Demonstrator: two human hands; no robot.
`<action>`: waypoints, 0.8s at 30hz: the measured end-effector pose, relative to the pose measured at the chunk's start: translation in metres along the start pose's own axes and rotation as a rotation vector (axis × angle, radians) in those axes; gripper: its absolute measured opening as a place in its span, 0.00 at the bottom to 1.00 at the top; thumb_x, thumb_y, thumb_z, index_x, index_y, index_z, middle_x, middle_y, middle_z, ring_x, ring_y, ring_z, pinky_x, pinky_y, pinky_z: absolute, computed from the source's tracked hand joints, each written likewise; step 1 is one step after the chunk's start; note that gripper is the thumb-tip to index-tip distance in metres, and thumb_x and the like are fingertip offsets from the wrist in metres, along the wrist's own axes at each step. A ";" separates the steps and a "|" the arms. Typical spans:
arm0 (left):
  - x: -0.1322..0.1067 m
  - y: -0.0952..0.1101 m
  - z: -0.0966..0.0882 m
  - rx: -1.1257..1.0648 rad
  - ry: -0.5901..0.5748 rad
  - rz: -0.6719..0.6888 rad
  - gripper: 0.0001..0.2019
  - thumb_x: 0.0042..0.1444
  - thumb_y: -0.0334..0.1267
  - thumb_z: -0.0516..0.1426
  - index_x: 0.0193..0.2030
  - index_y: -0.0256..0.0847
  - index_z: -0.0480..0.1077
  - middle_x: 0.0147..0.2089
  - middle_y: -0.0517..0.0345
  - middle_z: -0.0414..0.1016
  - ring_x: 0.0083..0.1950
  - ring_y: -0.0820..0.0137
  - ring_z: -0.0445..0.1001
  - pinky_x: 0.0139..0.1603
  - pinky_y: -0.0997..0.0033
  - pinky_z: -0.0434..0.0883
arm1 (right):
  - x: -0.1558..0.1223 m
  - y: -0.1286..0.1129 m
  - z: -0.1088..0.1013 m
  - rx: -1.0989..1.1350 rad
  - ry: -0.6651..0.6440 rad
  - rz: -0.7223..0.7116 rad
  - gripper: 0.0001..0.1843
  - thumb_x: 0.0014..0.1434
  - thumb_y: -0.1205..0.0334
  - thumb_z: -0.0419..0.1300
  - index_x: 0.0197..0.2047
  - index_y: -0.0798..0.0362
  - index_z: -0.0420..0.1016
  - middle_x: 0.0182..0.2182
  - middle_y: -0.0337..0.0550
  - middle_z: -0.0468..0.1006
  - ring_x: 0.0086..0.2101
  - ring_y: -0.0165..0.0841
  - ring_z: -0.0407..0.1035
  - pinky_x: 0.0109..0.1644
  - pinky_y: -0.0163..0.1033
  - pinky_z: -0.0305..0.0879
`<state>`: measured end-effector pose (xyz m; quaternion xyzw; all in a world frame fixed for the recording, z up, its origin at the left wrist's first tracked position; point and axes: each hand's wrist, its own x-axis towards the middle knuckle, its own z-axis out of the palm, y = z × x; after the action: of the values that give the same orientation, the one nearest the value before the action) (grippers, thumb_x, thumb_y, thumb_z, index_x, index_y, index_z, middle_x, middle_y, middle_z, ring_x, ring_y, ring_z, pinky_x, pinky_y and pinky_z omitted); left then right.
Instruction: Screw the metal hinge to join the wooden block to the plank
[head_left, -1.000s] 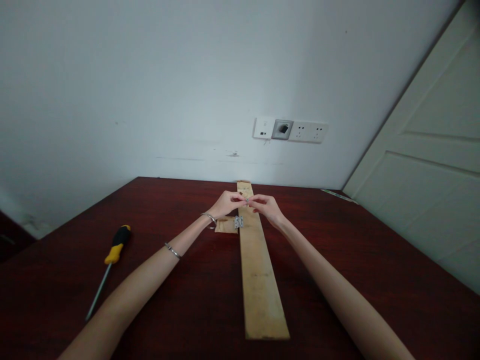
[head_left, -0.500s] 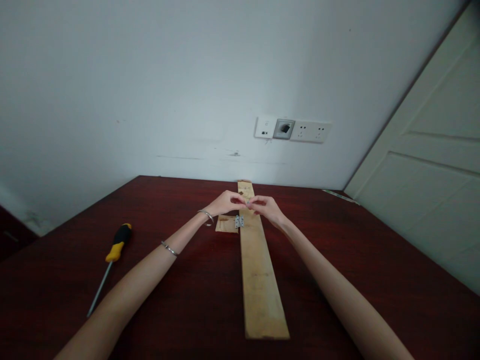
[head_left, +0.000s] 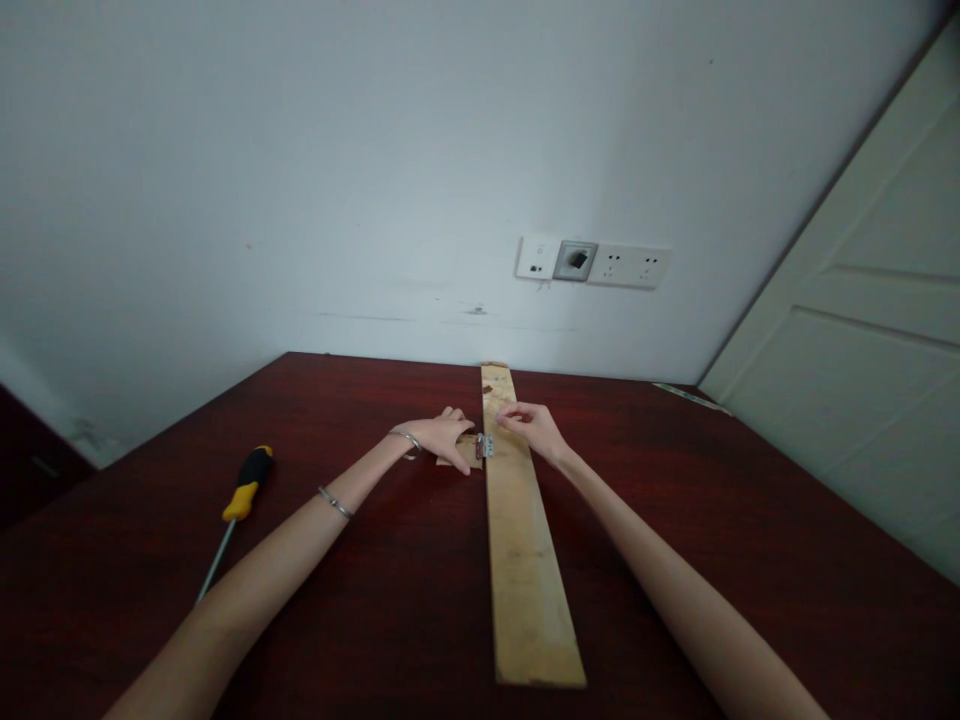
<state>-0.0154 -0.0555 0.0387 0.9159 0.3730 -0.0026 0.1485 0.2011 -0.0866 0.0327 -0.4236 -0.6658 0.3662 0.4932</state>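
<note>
A glossy red-brown tabletop (head_left: 360, 620) meets a scuffed white wall (head_left: 300, 150) with socket plates (head_left: 630, 266), a panelled door (head_left: 885, 330) at right. The wooden plank (head_left: 529, 560) runs toward the wall, a metal hinge (head_left: 486, 446) at its left edge. The left hand (head_left: 439, 436) spreads its fingers around the hinge's short wooden piece (head_left: 472, 453); the right hand (head_left: 536, 430) pinches over the plank, on what I cannot tell.
</note>
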 end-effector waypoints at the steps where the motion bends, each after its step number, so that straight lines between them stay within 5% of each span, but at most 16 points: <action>1: 0.000 0.001 0.000 0.012 -0.007 0.003 0.45 0.35 0.57 0.64 0.58 0.34 0.63 0.53 0.42 0.63 0.54 0.52 0.59 0.51 0.65 0.62 | 0.000 0.002 0.002 -0.009 0.003 -0.003 0.11 0.44 0.55 0.64 0.26 0.54 0.76 0.30 0.43 0.79 0.32 0.34 0.70 0.39 0.39 0.65; 8: 0.005 -0.003 0.002 0.122 -0.033 0.056 0.35 0.43 0.60 0.60 0.53 0.37 0.66 0.49 0.48 0.62 0.52 0.57 0.59 0.51 0.67 0.61 | -0.003 0.012 0.015 -0.080 -0.036 -0.004 0.10 0.44 0.56 0.64 0.27 0.55 0.78 0.28 0.44 0.79 0.29 0.34 0.70 0.36 0.39 0.65; 24: 0.002 -0.001 -0.005 0.067 -0.025 0.077 0.35 0.43 0.58 0.59 0.53 0.36 0.63 0.47 0.50 0.61 0.50 0.60 0.60 0.50 0.69 0.62 | -0.010 0.011 0.023 -0.185 -0.193 -0.091 0.06 0.48 0.61 0.63 0.30 0.53 0.80 0.28 0.39 0.79 0.29 0.31 0.68 0.36 0.36 0.62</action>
<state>-0.0152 -0.0527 0.0429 0.9339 0.3353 -0.0208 0.1226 0.1831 -0.0935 0.0133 -0.3997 -0.7594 0.3196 0.4019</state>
